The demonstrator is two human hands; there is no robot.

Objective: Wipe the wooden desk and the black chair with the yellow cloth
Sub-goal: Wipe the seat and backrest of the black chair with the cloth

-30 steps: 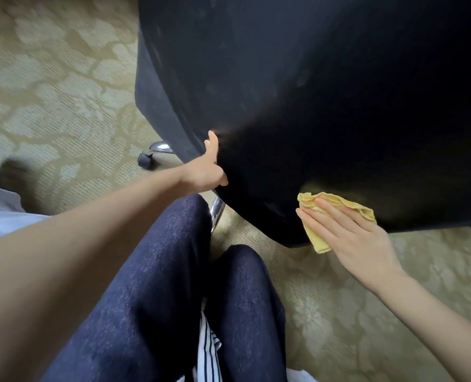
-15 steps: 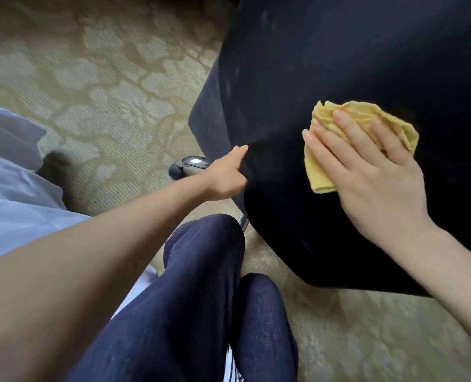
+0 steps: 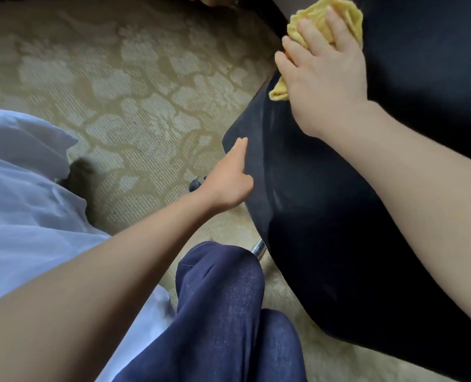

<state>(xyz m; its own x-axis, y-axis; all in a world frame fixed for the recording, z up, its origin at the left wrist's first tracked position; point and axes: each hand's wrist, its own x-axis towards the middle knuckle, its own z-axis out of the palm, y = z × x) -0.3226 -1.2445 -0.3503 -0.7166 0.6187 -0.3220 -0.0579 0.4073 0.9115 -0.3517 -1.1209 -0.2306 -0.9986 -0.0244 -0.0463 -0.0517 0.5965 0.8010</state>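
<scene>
the right hand [image 3: 328, 78] presses the cloth [image 3: 317, 11] flat-fingered on the chair [image 3: 339, 244] at 1 o'clock. the left hand [image 3: 226, 186] steadies the chair's 9 o'clock edge; whether it clasps is unclear. best: even pressure, overlapping strokes.

- We are reaching our left arm forward, left hand [image 3: 226, 186] gripping the black chair [image 3: 339, 244] by its edge, one digit pointing up.
- We are stretching our right arm out, right hand [image 3: 325, 78] pressing flat on the yellow cloth [image 3: 314, 12], fingers spread.
</scene>
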